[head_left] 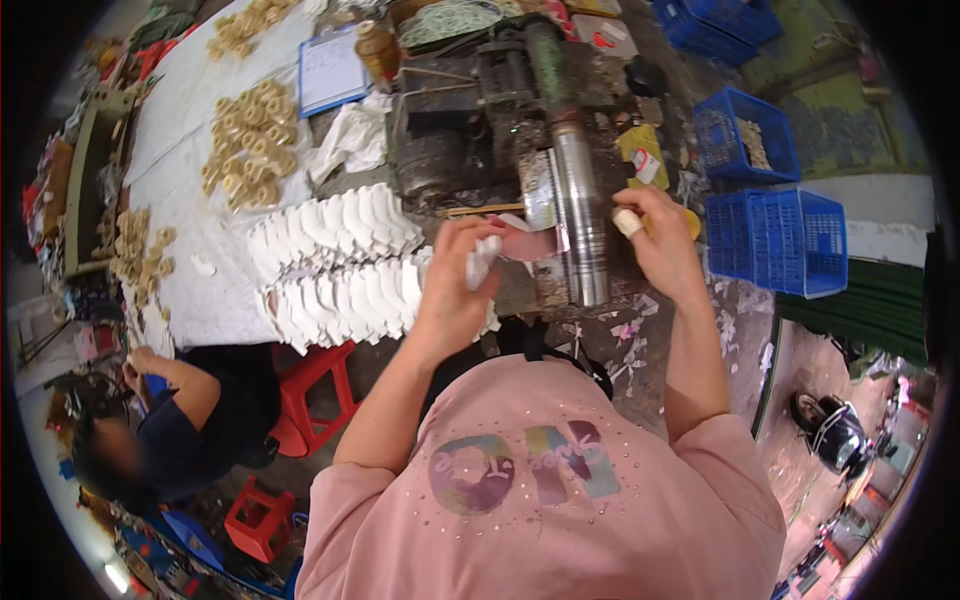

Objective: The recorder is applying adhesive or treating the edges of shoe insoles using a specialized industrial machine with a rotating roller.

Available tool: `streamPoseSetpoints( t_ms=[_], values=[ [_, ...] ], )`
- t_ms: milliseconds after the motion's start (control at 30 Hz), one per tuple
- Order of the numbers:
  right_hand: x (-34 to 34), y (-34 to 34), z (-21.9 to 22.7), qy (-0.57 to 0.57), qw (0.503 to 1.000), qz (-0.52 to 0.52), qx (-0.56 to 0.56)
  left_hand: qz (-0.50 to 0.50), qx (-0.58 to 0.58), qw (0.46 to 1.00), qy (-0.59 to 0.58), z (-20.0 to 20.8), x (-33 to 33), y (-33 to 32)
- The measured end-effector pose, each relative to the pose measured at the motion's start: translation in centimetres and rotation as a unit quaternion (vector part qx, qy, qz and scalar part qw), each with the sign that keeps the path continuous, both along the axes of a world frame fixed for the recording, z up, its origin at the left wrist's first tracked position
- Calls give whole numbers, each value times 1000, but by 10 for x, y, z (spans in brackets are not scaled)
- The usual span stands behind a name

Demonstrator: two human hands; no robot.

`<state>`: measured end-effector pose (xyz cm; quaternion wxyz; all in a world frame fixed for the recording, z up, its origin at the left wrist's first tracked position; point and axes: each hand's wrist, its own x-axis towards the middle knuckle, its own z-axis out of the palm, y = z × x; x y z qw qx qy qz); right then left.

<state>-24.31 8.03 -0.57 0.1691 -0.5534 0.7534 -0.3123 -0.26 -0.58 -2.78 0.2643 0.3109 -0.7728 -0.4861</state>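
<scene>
My left hand (455,285) is closed on a thin, curved pink piece (530,244), whose far end reaches the ribbed metal roller (582,225) of the machine. White material (484,262) shows at its fingers, perhaps a finger wrap. On the roller's right side is my right hand (665,250), fingers bent, with a cream cover (628,222) on one digit. Something yellow shows among these fingers, but its kind is hidden. Two rows of curved white pieces (340,230) lie on the table to the left of my left hand.
Cream ring-shaped parts (250,145) are heaped on the white-covered table. A clipboard (332,75), a brown bottle (377,52) and a white cloth (352,138) lie beyond. Blue crates (778,242) stand at the right. At the left sits another person (190,420), near red stools (312,398).
</scene>
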Motion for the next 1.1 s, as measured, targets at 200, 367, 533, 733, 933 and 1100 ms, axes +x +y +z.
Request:
streamPoseSetpoints(
  t_ms=[200, 367, 533, 733, 933, 1100],
  values=[
    [12, 3, 1, -44, 999, 15, 24, 204, -151, 955, -155, -60, 116, -13],
    [11, -1, 1, -14, 1000, 20, 0, -76, -99, 895, -428, -86, 152, 20],
    [16, 0, 11, -97, 994, -48, -8, -19, 29, 962, -270, -64, 134, 11],
    [74, -14, 19, -53, 983, 126, -121, 86, 331, 932, 121, -1, 71, 1],
    [125, -15, 11, -48, 974, 95, -201, -9, 440, 814, 379, 27, 11, 21],
    [122, -14, 6, -33, 966, 70, -245, 24, 384, 839, 384, 25, -4, 26]
  ],
)
